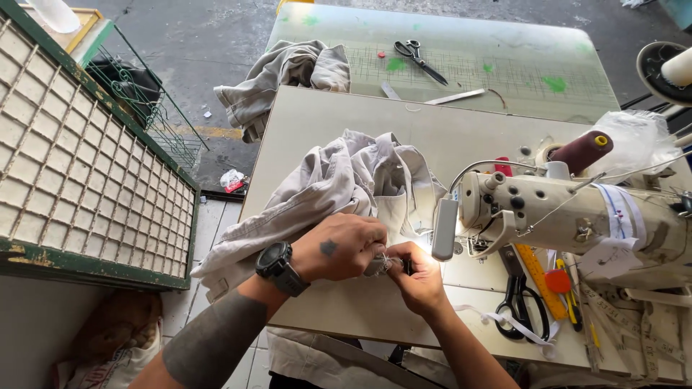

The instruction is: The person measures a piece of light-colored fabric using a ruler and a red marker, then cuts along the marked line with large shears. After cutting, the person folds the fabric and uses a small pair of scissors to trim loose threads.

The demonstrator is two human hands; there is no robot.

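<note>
Concrete floor and a wire-grid rack (79, 166) frame the pale sewing table (317, 122) I'm looking down on. At its near edge, my hands meet over a small fold of the grey garment (346, 180), right under the machine's lamp (444, 229). My left hand (344, 246), with a black watch (280, 268) on the wrist, has its fingers pressed together on the fold; my right hand (417, 277) pinches the same spot from the other side, and a bit of thread seems to stick out between them, though the glare makes that hard to confirm. From there the garment heaps up toward the table's middle and spills off the left edge. I judge it soft, limp and light, sure to sag and slide wherever it isn't held, so the stiffer seam or hem near the fingertips is the best place to hold it. Just right of my hands stands the sewing machine (569, 216) with a maroon thread cone (582, 150) behind it. Black scissors (520, 306), a yellow ruler (539, 279) and a tape measure (634, 331) lie under its arm. Well beyond, a second table (504, 72) carries another garment (288, 75) and more scissors (418, 57).
</note>
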